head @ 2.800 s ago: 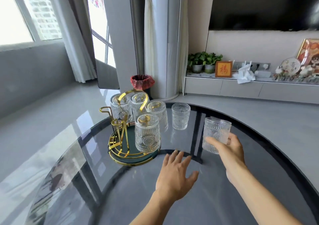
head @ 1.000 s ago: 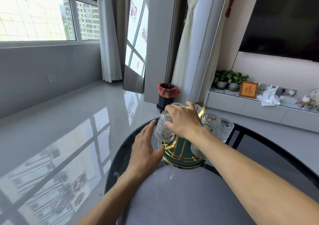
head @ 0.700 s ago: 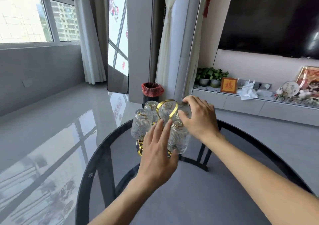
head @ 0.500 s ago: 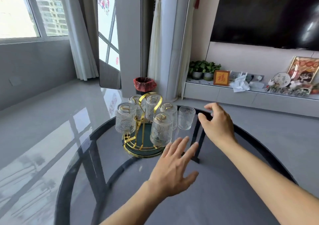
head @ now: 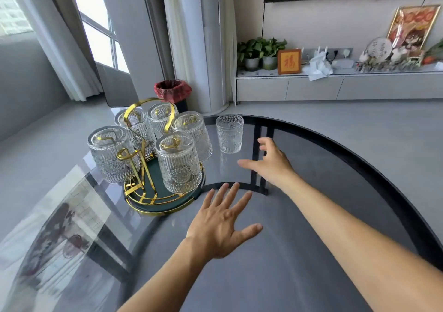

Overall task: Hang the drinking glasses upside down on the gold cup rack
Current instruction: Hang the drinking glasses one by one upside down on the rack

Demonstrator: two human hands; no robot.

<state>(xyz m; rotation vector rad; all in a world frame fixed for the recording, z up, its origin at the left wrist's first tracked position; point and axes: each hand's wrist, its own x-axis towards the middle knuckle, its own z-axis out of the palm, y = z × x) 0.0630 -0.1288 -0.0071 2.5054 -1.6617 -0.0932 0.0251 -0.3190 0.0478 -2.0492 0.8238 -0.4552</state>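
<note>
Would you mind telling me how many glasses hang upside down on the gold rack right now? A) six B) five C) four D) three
B: five glasses hang inverted on the rack, including the nearest one, while a sixth glass stands upright on the table just beyond the open right hand.
</note>
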